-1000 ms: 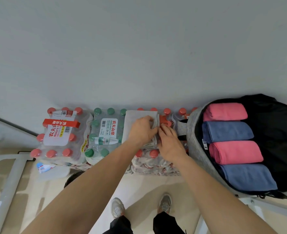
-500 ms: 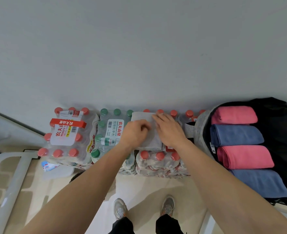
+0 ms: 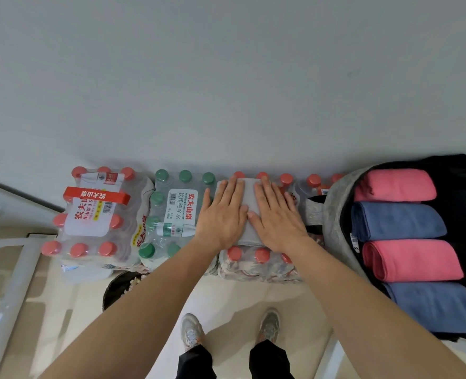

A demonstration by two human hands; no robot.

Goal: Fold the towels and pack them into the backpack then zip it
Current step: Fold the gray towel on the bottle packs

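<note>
A folded grey towel [image 3: 249, 199] lies on top of a pack of red-capped water bottles [image 3: 259, 265]. My left hand [image 3: 222, 214] and my right hand [image 3: 277, 217] press flat on it side by side, fingers straight, covering most of it. At the right lies the open grey and black backpack [image 3: 335, 212]. Inside it, rolled towels sit in a row from far to near: a pink towel [image 3: 394, 186], a blue towel [image 3: 398, 221], a second pink towel [image 3: 412, 259] and a second blue towel [image 3: 439, 309].
Shrink-wrapped bottle packs line the wall: a red-capped pack [image 3: 95, 217] at the left, a green-capped pack [image 3: 171, 214] beside it. A white frame [image 3: 10, 283] stands at the lower left. A dark round bin [image 3: 119, 288] sits on the floor near my shoes [image 3: 190, 330].
Both hands went from gripping and folding the grey towel to lying flat on it with straight fingers. The view shifted slightly to the right.
</note>
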